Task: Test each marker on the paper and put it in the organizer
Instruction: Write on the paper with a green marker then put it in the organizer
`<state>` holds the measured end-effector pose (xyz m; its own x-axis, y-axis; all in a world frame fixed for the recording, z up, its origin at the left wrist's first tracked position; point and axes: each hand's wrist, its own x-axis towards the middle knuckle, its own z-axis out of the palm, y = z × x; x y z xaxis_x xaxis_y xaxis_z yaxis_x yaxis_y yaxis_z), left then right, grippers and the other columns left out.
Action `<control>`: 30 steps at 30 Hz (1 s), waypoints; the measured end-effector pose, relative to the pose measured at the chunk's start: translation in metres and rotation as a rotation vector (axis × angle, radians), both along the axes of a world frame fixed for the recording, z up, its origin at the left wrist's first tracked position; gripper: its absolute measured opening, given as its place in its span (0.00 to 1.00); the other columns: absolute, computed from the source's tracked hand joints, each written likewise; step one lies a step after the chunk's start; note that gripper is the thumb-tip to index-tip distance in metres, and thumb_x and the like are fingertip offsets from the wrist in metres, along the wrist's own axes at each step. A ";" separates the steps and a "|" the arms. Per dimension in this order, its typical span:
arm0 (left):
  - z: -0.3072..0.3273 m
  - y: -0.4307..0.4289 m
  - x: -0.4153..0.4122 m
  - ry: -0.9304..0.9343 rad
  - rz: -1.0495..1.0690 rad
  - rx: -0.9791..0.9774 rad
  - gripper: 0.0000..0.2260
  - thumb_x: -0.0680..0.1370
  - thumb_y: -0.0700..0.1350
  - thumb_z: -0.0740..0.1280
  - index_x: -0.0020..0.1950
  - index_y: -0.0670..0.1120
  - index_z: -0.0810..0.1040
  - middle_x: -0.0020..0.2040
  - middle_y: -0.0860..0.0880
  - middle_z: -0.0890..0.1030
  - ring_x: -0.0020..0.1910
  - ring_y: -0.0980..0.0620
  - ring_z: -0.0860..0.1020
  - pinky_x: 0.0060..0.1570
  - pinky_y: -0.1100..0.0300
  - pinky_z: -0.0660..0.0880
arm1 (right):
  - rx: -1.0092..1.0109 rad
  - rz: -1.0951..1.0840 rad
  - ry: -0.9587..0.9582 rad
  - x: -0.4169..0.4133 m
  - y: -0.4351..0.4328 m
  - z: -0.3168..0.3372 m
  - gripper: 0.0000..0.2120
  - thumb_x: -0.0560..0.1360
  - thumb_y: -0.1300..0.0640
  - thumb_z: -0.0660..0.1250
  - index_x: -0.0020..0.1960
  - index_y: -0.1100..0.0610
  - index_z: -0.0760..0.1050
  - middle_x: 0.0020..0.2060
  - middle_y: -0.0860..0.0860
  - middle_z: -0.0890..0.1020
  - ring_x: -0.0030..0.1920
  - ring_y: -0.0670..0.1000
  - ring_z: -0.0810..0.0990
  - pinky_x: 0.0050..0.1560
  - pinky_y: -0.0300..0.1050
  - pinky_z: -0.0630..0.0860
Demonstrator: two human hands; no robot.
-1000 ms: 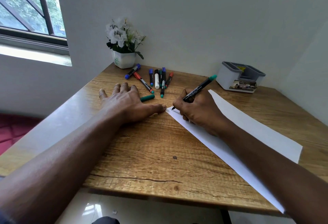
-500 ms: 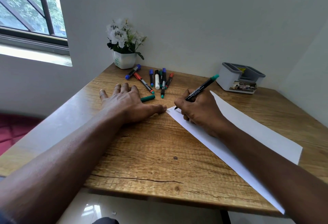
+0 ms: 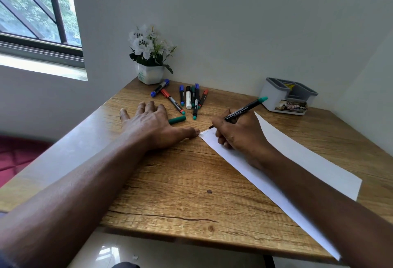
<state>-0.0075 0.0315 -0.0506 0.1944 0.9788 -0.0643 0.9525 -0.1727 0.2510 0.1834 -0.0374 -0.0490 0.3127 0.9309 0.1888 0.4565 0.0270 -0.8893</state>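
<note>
The right hand (image 3: 238, 133) pinches a green-ended marker (image 3: 244, 109), fingers curled round the barrel and tip down on the left corner of the paper (image 3: 297, 157), where faint strokes show. The left hand (image 3: 153, 125) lies flat with fingers spread on the table (image 3: 170, 182), a green cap (image 3: 177, 119) beside it. The task looks barely begun: no marker shows in the organizer (image 3: 287, 96) at two o'clock from the writing hand, and the capped markers (image 3: 189, 97) at eleven o'clock seem untested.
</note>
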 end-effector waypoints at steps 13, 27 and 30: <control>-0.002 -0.010 -0.006 -0.268 -0.076 0.329 0.17 0.76 0.62 0.71 0.63 0.62 0.79 0.65 0.51 0.79 0.64 0.48 0.75 0.64 0.41 0.72 | -0.021 0.190 0.403 0.012 -0.001 0.007 0.08 0.81 0.59 0.66 0.49 0.59 0.83 0.35 0.53 0.84 0.34 0.48 0.81 0.30 0.38 0.74; 0.000 -0.018 0.000 -0.841 -0.321 0.319 0.04 0.80 0.45 0.71 0.51 0.55 0.84 0.46 0.60 0.85 0.50 0.60 0.81 0.48 0.63 0.77 | 0.011 0.374 0.626 0.026 -0.002 0.009 0.12 0.77 0.56 0.64 0.52 0.58 0.85 0.42 0.59 0.85 0.36 0.51 0.80 0.32 0.41 0.73; -0.001 -0.018 0.001 -0.813 -0.350 0.295 0.05 0.80 0.45 0.71 0.54 0.55 0.83 0.48 0.59 0.85 0.50 0.62 0.81 0.44 0.69 0.73 | 0.035 0.374 0.624 0.026 -0.002 0.008 0.11 0.69 0.55 0.67 0.48 0.58 0.82 0.41 0.60 0.85 0.35 0.51 0.80 0.32 0.42 0.74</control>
<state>-0.0064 0.0131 -0.0521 0.3576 0.8109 0.4632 0.3851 -0.5799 0.7179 0.2092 -0.0399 -0.0411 0.0341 0.9933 0.1108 -0.1810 0.1152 -0.9767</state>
